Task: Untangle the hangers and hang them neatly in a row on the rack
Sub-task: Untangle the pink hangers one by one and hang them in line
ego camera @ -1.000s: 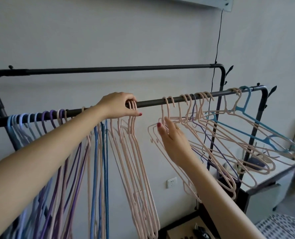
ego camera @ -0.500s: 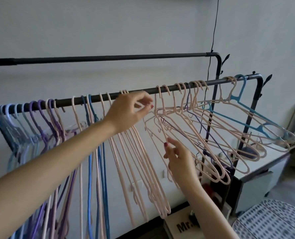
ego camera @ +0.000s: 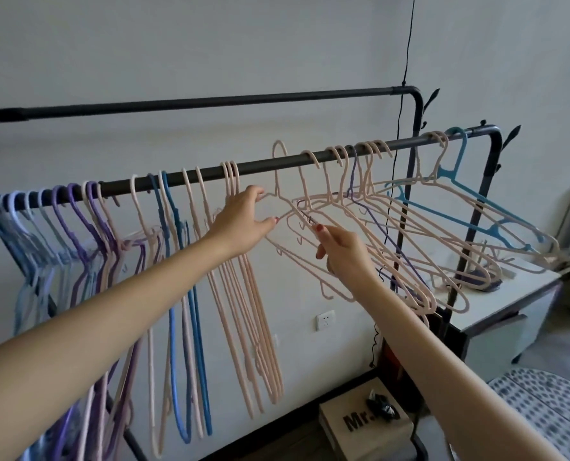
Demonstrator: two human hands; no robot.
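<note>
Your left hand (ego camera: 240,224) pinches the neck of 1 pink hanger (ego camera: 278,168), its hook raised clear above the front rail (ego camera: 260,164) so it can slip free. Your right hand (ego camera: 341,251) grips a shoulder wire, steadying the tangled bunch (ego camera: 393,227) hanging skewed toward the rail's right end.

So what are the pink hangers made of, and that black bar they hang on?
The pink hangers look like thin wire under a matte, slightly fuzzy plastic or rubbery coating: they are very slim, hold their shape and show no shine. The black bar looks like painted metal tube: round, smoothly bent at the corner, with a dull sheen. Neither can be told for certain.
</note>
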